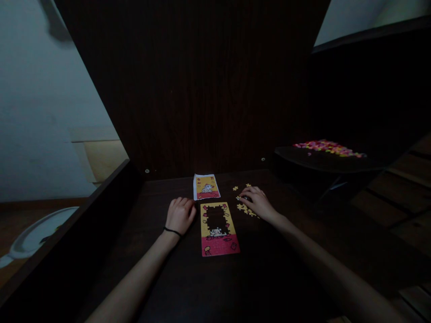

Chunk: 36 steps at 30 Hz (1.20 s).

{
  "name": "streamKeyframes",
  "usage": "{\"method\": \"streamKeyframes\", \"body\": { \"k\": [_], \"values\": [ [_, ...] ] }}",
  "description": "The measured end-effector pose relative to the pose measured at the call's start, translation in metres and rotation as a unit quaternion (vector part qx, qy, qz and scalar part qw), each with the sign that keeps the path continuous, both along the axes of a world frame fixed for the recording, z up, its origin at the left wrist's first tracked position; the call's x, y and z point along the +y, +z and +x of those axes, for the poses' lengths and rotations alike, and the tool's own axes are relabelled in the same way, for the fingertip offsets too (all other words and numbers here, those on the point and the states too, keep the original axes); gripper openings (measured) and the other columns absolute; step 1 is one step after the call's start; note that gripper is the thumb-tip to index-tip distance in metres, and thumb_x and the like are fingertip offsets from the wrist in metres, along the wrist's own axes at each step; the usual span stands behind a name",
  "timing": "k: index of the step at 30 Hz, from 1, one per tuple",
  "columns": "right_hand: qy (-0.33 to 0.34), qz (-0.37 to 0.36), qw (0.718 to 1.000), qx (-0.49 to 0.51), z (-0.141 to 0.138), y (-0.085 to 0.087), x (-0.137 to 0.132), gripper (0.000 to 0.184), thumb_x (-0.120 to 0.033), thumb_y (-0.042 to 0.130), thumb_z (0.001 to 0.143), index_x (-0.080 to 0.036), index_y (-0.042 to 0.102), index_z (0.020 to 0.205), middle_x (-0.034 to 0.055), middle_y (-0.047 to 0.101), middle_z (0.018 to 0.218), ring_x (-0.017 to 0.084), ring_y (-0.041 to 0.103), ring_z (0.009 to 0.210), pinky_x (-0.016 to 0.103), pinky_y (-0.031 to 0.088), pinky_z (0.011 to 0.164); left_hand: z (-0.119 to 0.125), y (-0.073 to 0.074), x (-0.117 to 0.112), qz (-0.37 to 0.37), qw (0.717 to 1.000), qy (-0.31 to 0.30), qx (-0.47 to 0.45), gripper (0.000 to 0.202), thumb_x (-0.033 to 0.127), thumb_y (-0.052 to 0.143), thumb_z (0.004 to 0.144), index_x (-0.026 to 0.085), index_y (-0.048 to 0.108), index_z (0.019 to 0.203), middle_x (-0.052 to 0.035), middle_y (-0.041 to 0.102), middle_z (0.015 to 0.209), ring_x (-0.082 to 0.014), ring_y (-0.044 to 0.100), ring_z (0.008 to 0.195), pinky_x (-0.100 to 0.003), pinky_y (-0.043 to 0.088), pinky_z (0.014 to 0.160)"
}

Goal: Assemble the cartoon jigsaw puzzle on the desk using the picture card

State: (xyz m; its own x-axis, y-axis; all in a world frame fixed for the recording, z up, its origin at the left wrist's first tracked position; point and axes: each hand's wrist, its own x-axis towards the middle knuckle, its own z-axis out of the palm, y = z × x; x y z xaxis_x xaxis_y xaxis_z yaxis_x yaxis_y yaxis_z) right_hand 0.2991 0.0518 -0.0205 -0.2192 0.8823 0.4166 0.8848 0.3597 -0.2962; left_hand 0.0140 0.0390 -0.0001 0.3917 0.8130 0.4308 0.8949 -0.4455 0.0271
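A partly filled jigsaw puzzle (pixel 220 246), yellow above and pink below, lies on the dark table with a gap in its upper middle. White animal pieces show at the bottom of that gap. My left hand (pixel 180 215), wearing a black wrist band, rests left of the puzzle with fingers curled and nothing visible in them. To the right, my right hand (pixel 257 202) is closed with its fingertips at a puzzle piece (pixel 238 198). Several yellow puzzle pieces (pixel 247 211) lie around and partly under that hand. Behind the puzzle is a reference picture (pixel 206 187) on white paper.
A dark upright panel (pixel 202 89) rises behind the table, and a raised edge (pixel 84 220) runs along the left. On a dark curved shelf (pixel 316 162) at right sits a pile of colourful small pieces (pixel 328 147). A white oval object (pixel 43 229) stands low at far left.
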Motion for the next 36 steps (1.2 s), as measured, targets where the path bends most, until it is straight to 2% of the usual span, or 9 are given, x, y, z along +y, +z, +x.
{"method": "streamKeyframes", "body": {
  "k": [8,14,21,25,27,32,36],
  "values": [
    [-0.009,-0.034,0.999,0.010,-0.002,0.000,0.003,0.010,-0.027,0.055,0.075,-0.019,0.062,0.076,0.0047,0.061,0.090,0.021,0.051,0.091,0.034,0.038,0.081,0.003,0.000,-0.005,0.011,0.999,-0.029,-0.010,0.021,0.020,0.041,0.080,0.016,0.060,0.086,-0.0059,0.060,0.078,-0.0200,0.051,0.074,-0.033,0.037,0.069],
    [0.010,-0.040,0.999,0.020,-0.003,0.000,0.003,0.013,-0.027,0.052,0.077,-0.020,0.061,0.080,0.0050,0.061,0.092,0.021,0.050,0.093,0.034,0.037,0.081,0.012,0.001,-0.013,0.023,0.997,-0.072,-0.012,0.018,0.020,0.042,0.081,0.016,0.059,0.085,-0.0058,0.060,0.080,-0.0194,0.050,0.075,-0.033,0.037,0.071],
    [0.014,-0.074,0.997,0.017,-0.002,0.004,0.007,0.011,-0.027,0.054,0.074,-0.019,0.060,0.078,0.0043,0.059,0.089,0.019,0.050,0.091,0.033,0.036,0.081,0.014,0.001,-0.014,0.021,0.996,-0.089,-0.018,0.019,0.020,0.041,0.081,0.015,0.058,0.087,-0.0063,0.060,0.082,-0.0191,0.050,0.075,-0.034,0.037,0.072],
    [0.037,-0.089,0.995,0.023,0.003,0.006,0.011,0.009,-0.026,0.054,0.074,-0.018,0.058,0.077,0.0037,0.059,0.087,0.018,0.052,0.088,0.033,0.036,0.081,0.007,0.002,-0.011,0.001,0.991,-0.137,-0.011,0.018,0.018,0.041,0.081,0.015,0.058,0.088,-0.0055,0.060,0.085,-0.0184,0.051,0.078,-0.032,0.038,0.073],
    [0.053,-0.092,0.994,0.029,0.004,0.007,0.012,0.008,-0.023,0.051,0.075,-0.018,0.057,0.075,0.0031,0.060,0.084,0.017,0.054,0.084,0.032,0.038,0.079,0.003,0.003,-0.010,-0.019,0.988,-0.153,-0.005,0.019,0.018,0.040,0.082,0.015,0.058,0.089,-0.0052,0.060,0.086,-0.0179,0.051,0.078,-0.031,0.039,0.071],
    [0.059,-0.095,0.994,0.017,0.005,0.010,0.012,0.011,-0.020,0.047,0.077,-0.018,0.058,0.080,0.0033,0.060,0.079,0.016,0.054,0.079,0.030,0.040,0.073,-0.001,0.012,-0.010,-0.047,0.987,-0.151,-0.009,0.020,0.019,0.039,0.082,0.016,0.058,0.089,-0.0048,0.060,0.086,-0.0177,0.051,0.078,-0.031,0.040,0.071],
    [0.034,-0.075,0.996,-0.023,0.003,0.013,0.013,0.017,-0.029,0.048,0.078,-0.018,0.060,0.083,0.0051,0.060,0.082,0.018,0.053,0.081,0.031,0.039,0.074,0.007,0.020,-0.020,-0.054,0.983,-0.173,-0.021,0.020,0.019,0.039,0.082,0.016,0.057,0.090,-0.0044,0.059,0.082,-0.0168,0.050,0.076,-0.029,0.041,0.070]
  ]
}}
